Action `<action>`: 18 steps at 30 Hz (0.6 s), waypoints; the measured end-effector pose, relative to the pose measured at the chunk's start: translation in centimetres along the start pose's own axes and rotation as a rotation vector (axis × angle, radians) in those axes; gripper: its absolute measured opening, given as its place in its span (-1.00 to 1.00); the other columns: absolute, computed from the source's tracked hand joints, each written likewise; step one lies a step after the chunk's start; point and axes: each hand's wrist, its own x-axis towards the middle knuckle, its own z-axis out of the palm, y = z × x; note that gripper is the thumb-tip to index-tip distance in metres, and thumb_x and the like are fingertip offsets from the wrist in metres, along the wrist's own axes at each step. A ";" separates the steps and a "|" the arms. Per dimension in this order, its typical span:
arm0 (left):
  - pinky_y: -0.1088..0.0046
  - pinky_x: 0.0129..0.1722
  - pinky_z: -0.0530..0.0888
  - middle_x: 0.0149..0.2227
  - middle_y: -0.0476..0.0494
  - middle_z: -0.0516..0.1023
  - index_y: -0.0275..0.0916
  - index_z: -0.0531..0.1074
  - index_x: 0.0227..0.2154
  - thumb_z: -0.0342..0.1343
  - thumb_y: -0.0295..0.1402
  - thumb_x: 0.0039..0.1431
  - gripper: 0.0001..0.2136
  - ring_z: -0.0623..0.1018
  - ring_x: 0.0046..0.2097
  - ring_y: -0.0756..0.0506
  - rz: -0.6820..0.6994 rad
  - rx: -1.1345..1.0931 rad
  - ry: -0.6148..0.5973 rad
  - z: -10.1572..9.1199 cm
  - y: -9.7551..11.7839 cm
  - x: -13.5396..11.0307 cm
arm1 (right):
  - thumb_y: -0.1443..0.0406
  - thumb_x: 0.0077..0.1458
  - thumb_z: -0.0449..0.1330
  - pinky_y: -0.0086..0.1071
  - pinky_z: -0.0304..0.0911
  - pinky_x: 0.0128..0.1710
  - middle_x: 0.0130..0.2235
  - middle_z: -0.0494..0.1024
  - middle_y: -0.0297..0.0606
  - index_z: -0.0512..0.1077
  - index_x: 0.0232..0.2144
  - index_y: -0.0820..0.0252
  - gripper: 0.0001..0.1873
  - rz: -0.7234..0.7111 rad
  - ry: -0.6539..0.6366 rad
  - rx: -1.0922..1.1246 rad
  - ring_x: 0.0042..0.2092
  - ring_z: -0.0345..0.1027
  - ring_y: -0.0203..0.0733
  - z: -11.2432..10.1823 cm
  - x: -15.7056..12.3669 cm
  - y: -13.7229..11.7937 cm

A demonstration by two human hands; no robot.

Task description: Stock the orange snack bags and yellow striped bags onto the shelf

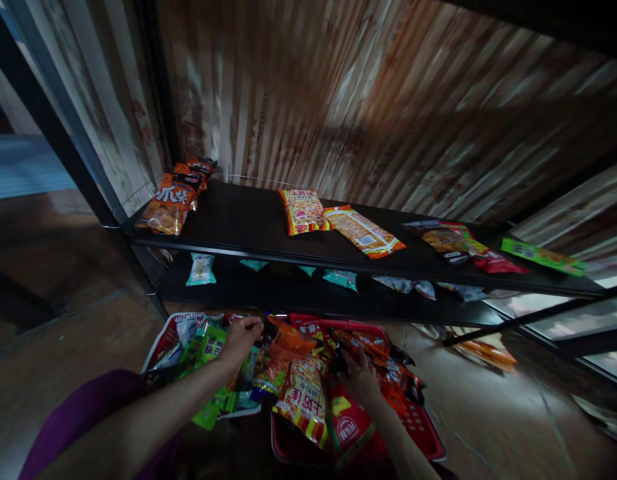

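Observation:
My left hand reaches into a red basket on the floor, its fingers pinched on an orange snack packet. My right hand lies among the packets in the same basket, fingers curled on a dark packet beside a yellow and red packet. Green packets lie at the basket's left side.
A black shelf stands ahead with orange packets at its left, yellow and orange packets in the middle, red and green ones to the right. A lower shelf carries small teal packets. A corrugated wall rises behind.

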 end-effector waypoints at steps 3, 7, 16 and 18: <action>0.49 -0.37 0.42 -0.51 -0.05 0.55 -0.30 0.51 -0.53 0.21 -0.38 -0.13 -0.91 0.49 -0.47 0.00 0.012 -0.083 -0.014 0.3 0.4 0.4 | 0.21 0.01 0.08 -0.02 0.03 0.19 0.11 0.35 0.12 0.46 -0.06 0.32 -0.54 -0.044 0.097 0.249 0.21 0.12 0.19 -2.0 0.8 -1.0; 0.51 -0.41 0.36 -0.52 -0.07 0.55 -0.31 0.53 -0.55 0.22 -0.31 -0.22 -0.83 0.45 -0.47 0.00 0.052 -0.131 -0.040 -0.1 1.1 0.8 | -0.05 0.02 0.05 -0.03 0.11 0.14 0.01 0.47 -0.04 0.47 -0.10 0.13 -0.47 -0.089 -0.109 0.900 0.10 0.29 0.10 -4.4 0.4 -4.3; 0.48 -0.37 0.32 -0.50 -0.02 0.52 -0.27 0.52 -0.46 0.20 -0.29 -0.22 -0.79 0.44 -0.43 -0.02 0.152 -0.163 -0.005 -2.4 2.5 1.5 | -0.02 -0.17 0.32 -0.37 0.33 -0.35 -0.28 0.60 -0.09 0.39 -0.06 0.22 -0.34 0.142 -1.028 1.705 -0.33 0.52 -0.13 -6.2 -2.4 -13.2; 0.45 -0.33 0.35 -0.46 -0.06 0.54 -0.27 0.52 -0.44 0.21 -0.26 -0.21 -0.77 0.47 -0.38 -0.05 0.153 -0.181 -0.029 -2.9 2.7 1.9 | 0.06 -0.15 0.35 -0.44 0.33 -0.37 -0.27 0.59 -0.10 0.45 -0.20 0.26 -0.49 0.143 -0.995 1.732 -0.30 0.51 -0.19 -6.1 -2.6 -14.3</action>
